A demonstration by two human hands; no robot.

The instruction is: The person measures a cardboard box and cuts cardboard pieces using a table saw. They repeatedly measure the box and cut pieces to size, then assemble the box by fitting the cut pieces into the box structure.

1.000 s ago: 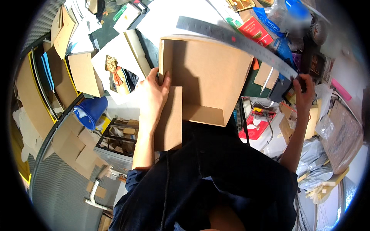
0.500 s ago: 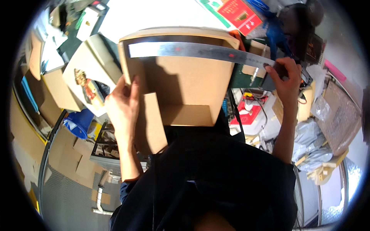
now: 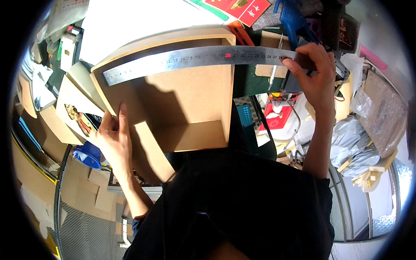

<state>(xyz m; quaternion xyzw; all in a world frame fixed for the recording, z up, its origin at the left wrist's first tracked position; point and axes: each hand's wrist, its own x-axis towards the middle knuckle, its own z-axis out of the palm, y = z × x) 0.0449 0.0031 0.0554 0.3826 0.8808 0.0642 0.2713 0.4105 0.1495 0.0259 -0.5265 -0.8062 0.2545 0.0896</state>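
An open, shallow brown box [image 3: 195, 133] lies tilted in front of me, its inside facing up. My left hand [image 3: 113, 138] grips its left wall, thumb on the inner side and fingers curled round the outside. A long steel ruler [image 3: 195, 60] stretches across the upper part of the box. Its left end is by the inside of the upper left corner, and its right part runs past the right wall. My right hand [image 3: 318, 76] pinches the ruler's right end between thumb and fingers. Near the box's lower left, beside my left wrist, is a narrow brown board strip [image 3: 151, 149].
A bright white sheet [image 3: 130, 21] lies beyond the box, with a red printed packet [image 3: 253, 13] farther right. A slim pen-like tool [image 3: 274, 73] rests near the ruler. A blue bucket [image 3: 88, 155] stands lower left; a bubble-wrapped brown panel [image 3: 385, 112] leans at the right.
The box, with my left hand on it, has shifted left and turned a little. The ruler's left end has moved left and lower, while my right hand keeps its hold slightly higher in view.
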